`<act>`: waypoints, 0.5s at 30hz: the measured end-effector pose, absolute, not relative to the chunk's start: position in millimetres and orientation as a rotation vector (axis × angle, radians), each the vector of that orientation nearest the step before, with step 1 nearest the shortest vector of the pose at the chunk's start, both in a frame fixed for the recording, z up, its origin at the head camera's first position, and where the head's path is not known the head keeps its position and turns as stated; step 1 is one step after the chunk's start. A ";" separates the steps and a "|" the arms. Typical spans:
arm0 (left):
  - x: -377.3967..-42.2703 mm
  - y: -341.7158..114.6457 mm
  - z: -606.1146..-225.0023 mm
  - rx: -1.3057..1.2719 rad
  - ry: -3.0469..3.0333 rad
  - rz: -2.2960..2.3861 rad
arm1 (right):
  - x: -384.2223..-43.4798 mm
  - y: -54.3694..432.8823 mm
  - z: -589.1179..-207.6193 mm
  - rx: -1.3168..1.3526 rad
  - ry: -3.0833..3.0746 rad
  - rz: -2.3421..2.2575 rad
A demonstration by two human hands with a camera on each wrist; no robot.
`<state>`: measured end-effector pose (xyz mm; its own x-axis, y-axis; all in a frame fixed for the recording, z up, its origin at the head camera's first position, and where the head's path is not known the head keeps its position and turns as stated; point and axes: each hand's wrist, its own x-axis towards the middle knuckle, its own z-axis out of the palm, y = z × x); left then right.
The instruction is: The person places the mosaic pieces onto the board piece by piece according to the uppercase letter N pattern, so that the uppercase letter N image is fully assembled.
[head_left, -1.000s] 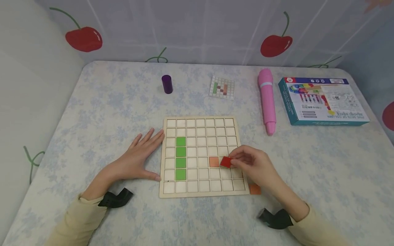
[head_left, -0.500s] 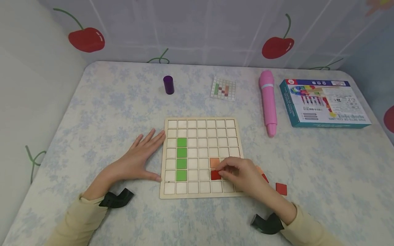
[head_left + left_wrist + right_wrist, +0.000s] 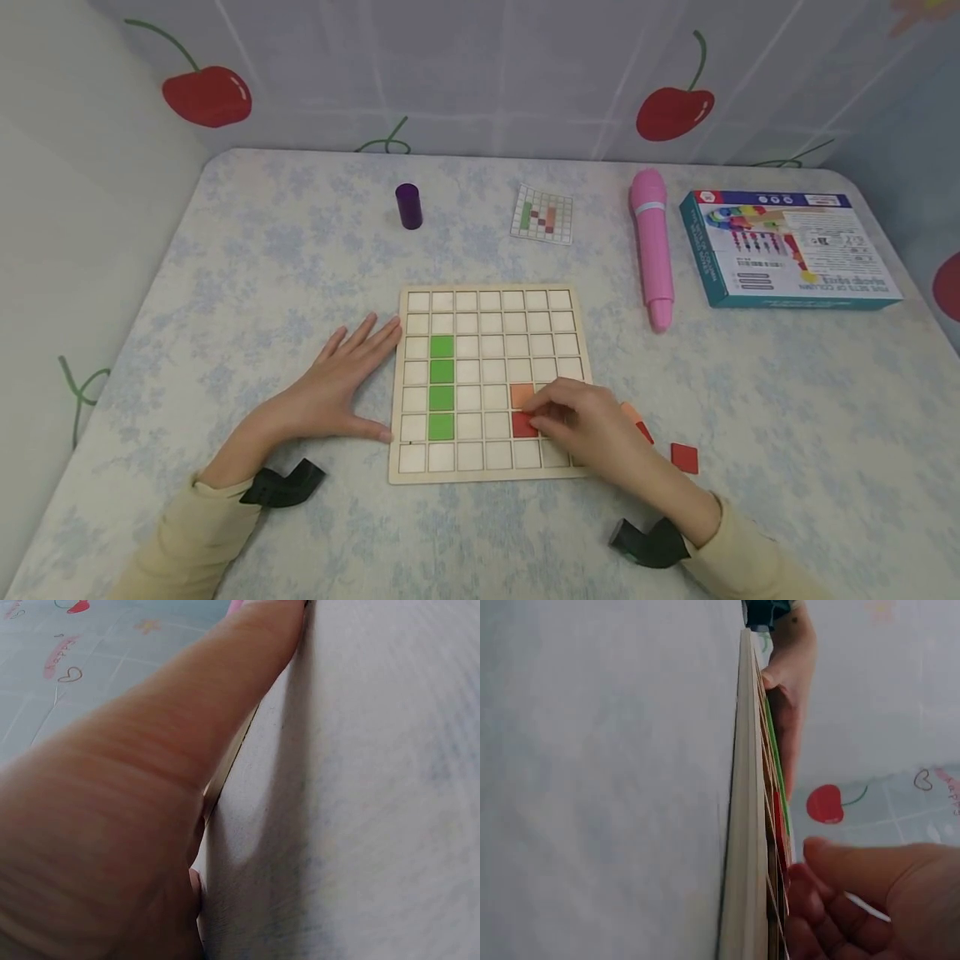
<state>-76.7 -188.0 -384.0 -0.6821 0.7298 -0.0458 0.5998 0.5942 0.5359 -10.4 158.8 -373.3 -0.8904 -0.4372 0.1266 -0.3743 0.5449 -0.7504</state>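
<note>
A wooden grid board lies flat on the table, with several green square tiles in a column at its left. My left hand has its fingers spread, fingertips and thumb touching the board's left edge. On the board's right half is an orange tile. Directly below it, a red tile is at a cell, its right edge between the thumb and curled fingers of my right hand. The right wrist view shows the red tile slightly raised at the board. Cells under the right hand are hidden.
Loose tiles lie right of the board: a red one and others partly behind the right hand. Farther back stand a purple cylinder, a pattern card, a pink microphone-like stick and a boxed set.
Over the second, my right hand has moved left and nearer, bringing the red tile to the cell below the orange one. Loose tiles at the right came into view. My left hand stayed put.
</note>
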 end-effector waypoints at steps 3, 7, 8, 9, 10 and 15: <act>-76.4 -188.0 -385.4 1.105 2.568 0.731 | -12.0 172.5 -365.5 -0.701 2.679 -1.318; -75.8 -188.8 -386.3 1.120 2.578 0.737 | -12.7 201.2 -354.8 -0.672 2.695 -1.322; -75.9 -188.9 -386.2 1.120 2.577 0.738 | -11.9 209.3 -353.3 -0.646 2.692 -1.321; -75.9 -189.1 -386.2 1.116 2.576 0.734 | -10.9 217.4 -351.9 -0.633 2.684 -1.326; -76.0 -189.1 -386.0 1.113 2.575 0.730 | -9.6 225.3 -350.9 -0.621 2.673 -1.327; -76.7 -188.2 -384.1 1.078 2.554 0.724 | -1.1 256.5 -350.5 -0.598 2.605 -1.324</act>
<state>-76.7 -188.2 -384.1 -0.6845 0.7268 -0.0567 0.5891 0.5972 0.5444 -1.1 256.5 -350.5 -0.9076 -0.4181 0.0387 -0.2777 0.5287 -0.8021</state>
